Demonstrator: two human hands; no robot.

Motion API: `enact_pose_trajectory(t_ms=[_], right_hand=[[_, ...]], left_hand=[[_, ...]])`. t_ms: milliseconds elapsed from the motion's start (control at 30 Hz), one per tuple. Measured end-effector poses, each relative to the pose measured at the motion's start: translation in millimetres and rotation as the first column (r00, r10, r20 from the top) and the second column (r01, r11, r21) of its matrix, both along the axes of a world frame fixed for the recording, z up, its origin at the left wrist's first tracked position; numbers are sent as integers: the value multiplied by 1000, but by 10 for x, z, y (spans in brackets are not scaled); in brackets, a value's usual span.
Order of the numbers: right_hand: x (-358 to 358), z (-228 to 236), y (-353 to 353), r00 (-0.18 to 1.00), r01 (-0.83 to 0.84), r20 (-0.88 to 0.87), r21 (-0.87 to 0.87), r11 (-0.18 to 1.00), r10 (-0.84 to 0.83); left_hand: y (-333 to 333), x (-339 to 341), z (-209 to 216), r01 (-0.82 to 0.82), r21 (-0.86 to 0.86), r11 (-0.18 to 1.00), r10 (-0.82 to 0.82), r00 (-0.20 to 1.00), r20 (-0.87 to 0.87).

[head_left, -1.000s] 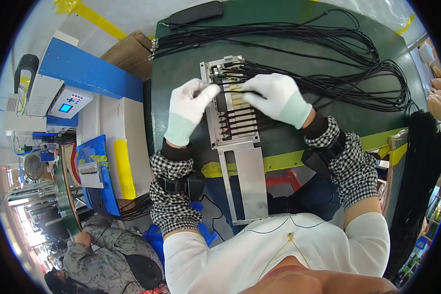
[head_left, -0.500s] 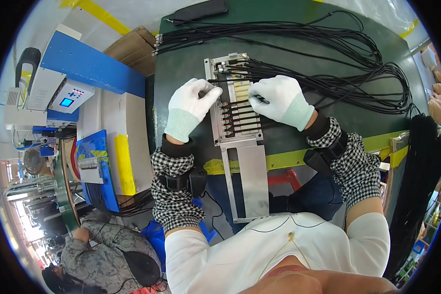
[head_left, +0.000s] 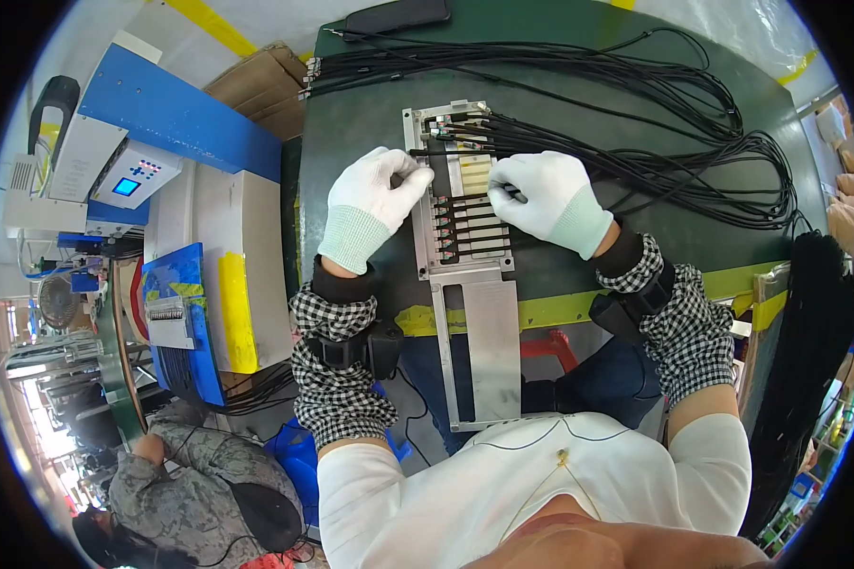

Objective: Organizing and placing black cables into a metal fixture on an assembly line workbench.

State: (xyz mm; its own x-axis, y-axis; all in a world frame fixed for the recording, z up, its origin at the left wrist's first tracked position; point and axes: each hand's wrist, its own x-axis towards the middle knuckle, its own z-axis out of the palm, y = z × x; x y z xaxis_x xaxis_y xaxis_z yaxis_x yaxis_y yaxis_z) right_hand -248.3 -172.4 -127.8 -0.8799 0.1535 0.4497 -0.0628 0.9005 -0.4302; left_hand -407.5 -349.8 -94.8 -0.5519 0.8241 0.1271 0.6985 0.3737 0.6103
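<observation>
A metal fixture (head_left: 427, 242) with a row of slots lies on the bench before me, its flat plate (head_left: 492, 341) reaching over the near edge. Black cables (head_left: 473, 225) with small metal tips sit side by side in its lower slots. More cables (head_left: 541, 136) lead off to the right from the upper end. Pale slots (head_left: 475, 176) show between my hands. White knit gloves cover both. My left hand (head_left: 375, 194) is closed in a pinch at the fixture's left edge. Closed too, my right hand (head_left: 546, 194) is at the right edge. Whatever the fingertips hold is hidden.
A long bundle of black cables (head_left: 560, 59) loops across the far side of the green bench (head_left: 361, 123). A dark oblong object (head_left: 399, 17) lies at the back. On the left stands a blue and white machine (head_left: 176, 123); a co-worker (head_left: 194, 484) sits at lower left.
The view has shifted slightly, moving the fixture a little right in the picture. Both hands keep nearly the same closed pose beside the slots.
</observation>
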Motion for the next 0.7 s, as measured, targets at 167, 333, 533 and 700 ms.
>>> enact_pose_trajectory(t_ms=[167, 333, 533, 700], right_hand=[[1, 38, -17, 1000, 13, 12, 151, 988, -15], [111, 113, -117, 996, -12, -83, 357, 934, 45], [158, 41, -98, 998, -61, 24, 246, 967, 57], [75, -13, 173, 995, -55, 63, -353, 934, 83]], left_hand=[[99, 121, -78, 399, 102, 911, -383, 913, -141], [94, 161, -59, 403, 35, 915, -394, 908, -143], [128, 168, -129, 227, 103, 968, -221, 973, -66], [287, 72, -211, 140, 230, 963, -26, 899, -437]])
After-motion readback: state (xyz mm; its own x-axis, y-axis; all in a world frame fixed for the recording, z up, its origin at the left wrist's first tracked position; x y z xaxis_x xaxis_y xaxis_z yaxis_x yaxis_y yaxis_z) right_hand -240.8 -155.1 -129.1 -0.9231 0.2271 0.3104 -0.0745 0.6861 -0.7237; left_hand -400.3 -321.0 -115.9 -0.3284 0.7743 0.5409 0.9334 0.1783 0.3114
